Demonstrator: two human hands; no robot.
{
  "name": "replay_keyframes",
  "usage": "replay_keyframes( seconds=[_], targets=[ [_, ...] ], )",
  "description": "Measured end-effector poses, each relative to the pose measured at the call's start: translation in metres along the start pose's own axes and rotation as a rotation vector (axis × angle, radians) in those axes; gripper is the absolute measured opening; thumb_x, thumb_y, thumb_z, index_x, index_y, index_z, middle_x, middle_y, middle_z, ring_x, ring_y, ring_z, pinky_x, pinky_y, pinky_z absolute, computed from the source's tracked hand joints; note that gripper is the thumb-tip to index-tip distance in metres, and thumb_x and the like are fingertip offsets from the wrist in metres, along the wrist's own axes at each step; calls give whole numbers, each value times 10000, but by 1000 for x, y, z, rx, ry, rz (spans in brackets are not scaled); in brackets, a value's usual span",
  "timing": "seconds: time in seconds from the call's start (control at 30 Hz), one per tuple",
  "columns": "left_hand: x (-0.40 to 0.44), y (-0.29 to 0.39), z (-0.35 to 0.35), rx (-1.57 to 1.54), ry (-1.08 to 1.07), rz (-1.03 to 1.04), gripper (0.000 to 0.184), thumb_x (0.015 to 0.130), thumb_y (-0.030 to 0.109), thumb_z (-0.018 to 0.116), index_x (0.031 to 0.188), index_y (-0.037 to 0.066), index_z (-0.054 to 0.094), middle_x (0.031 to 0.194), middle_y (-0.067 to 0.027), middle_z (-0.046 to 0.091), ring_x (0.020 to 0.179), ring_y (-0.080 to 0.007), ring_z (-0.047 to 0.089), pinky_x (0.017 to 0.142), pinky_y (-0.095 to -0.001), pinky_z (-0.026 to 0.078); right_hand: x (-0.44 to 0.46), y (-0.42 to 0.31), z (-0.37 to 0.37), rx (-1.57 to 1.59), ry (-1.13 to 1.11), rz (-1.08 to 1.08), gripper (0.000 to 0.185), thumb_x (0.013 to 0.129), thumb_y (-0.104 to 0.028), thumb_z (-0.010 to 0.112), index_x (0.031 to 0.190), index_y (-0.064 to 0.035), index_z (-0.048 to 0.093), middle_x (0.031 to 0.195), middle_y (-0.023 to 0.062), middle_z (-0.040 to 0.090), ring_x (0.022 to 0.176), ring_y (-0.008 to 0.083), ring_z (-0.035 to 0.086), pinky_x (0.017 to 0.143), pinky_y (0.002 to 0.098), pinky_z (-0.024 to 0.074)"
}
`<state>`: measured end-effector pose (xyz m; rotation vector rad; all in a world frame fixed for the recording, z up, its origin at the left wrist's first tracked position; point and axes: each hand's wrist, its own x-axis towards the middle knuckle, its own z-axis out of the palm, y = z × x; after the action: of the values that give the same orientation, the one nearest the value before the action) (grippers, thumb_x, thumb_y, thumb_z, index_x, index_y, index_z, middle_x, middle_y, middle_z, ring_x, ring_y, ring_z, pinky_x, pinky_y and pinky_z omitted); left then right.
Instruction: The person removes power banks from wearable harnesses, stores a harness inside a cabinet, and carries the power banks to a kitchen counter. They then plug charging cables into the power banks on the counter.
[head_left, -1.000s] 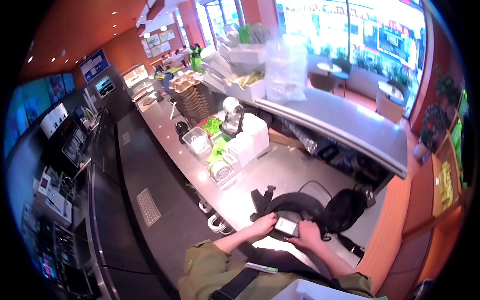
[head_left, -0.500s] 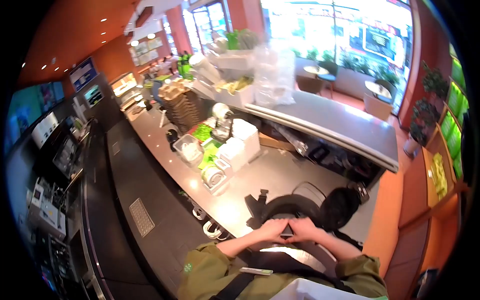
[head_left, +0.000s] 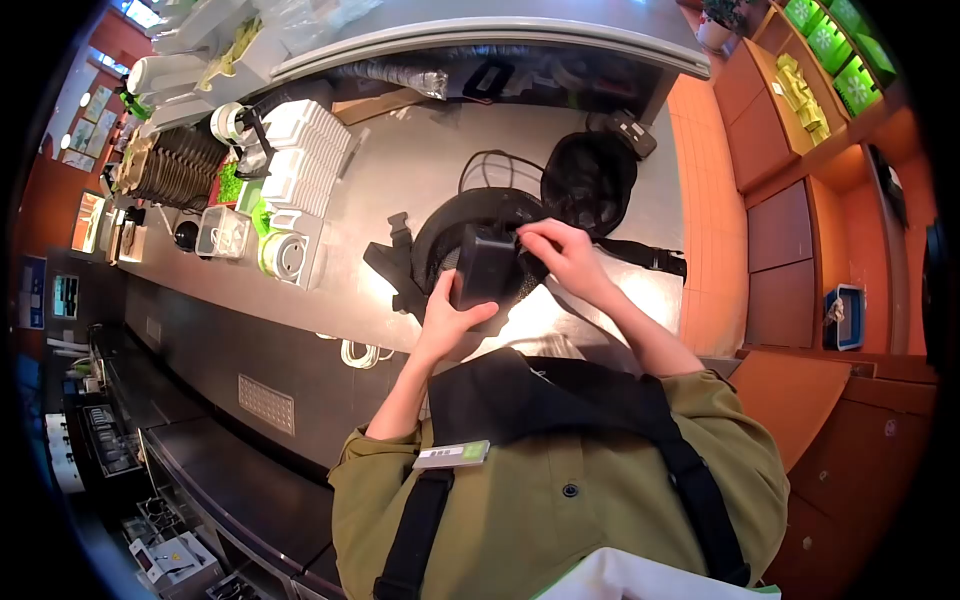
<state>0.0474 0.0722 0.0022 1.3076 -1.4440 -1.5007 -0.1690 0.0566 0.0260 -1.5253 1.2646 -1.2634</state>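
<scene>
My left hand [head_left: 453, 312] grips a black box-shaped device [head_left: 484, 266] from its left and near side, thumb along the near edge. At the device's upper right, my right hand [head_left: 563, 252] is closed with its fingertips pinched together. What they pinch is too dark to make out. Beneath the device lies a round black mesh item [head_left: 440, 222] with a strap and a buckle [head_left: 400, 226] on its left. A second black mesh item [head_left: 590, 185], cap-like, rests to the upper right, with a thin black cable [head_left: 490, 155] looping beside it.
The steel counter [head_left: 390, 165] carries stacked white containers [head_left: 302, 150], a roll of labels [head_left: 283, 256] and a clear tub [head_left: 222, 233] on the left. A raised shelf [head_left: 500, 30] crosses the far side. A small dark device [head_left: 632, 134] sits at the back right.
The view has tilted down and turned. My hands, earlier close together around a dark object, are now apart: the left holds the device, the right is at its upper right side.
</scene>
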Motion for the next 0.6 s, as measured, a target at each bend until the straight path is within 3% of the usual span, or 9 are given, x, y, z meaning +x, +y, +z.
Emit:
replay_keyframes(
  seconds=[0.03,0.23,0.3,0.43,0.57,0.6],
  targets=[
    [-4,0,5,27,10,15,576,604,198,783,1055,-2,487,935,-72,561,855,-140,530,778,-273,430,-1,-4,7,144,-13,74,226,834,-189,589,910,22,614,814,65,591,781,129,553,695,251,426],
    [-23,0,25,256,157,64,672,571,161,793,1131,8,454,990,-96,563,937,-165,530,844,-290,407,-6,-5,1,289,-103,225,163,831,-102,588,943,17,596,851,9,573,744,55,493,662,195,399],
    [-29,10,33,137,119,43,683,575,143,792,1146,18,440,997,-72,547,935,-146,512,837,-272,399,-7,-14,-5,468,-133,298,159,831,-90,586,956,9,588,837,-8,564,741,33,482,652,180,391],
    [-39,7,37,-191,-87,-85,701,588,86,769,1189,34,413,1032,-50,529,941,-138,500,846,-269,392,-15,-21,-18,390,-267,250,120,843,-86,571,908,15,580,777,-16,556,663,18,477,589,168,386],
    [-45,12,42,-326,-286,-188,689,646,93,748,1234,52,391,1054,-25,515,980,-125,489,859,-276,384,-27,-21,-23,326,-317,443,109,845,-103,578,838,6,576,731,10,560,616,42,511,563,182,409],
    [-42,15,46,-384,-312,-195,729,634,125,766,1247,45,379,1129,-54,509,1050,-131,480,920,-278,352,-31,-20,-20,371,-294,489,117,845,-115,585,839,1,570,729,11,558,616,50,518,561,190,414]
  ],
)
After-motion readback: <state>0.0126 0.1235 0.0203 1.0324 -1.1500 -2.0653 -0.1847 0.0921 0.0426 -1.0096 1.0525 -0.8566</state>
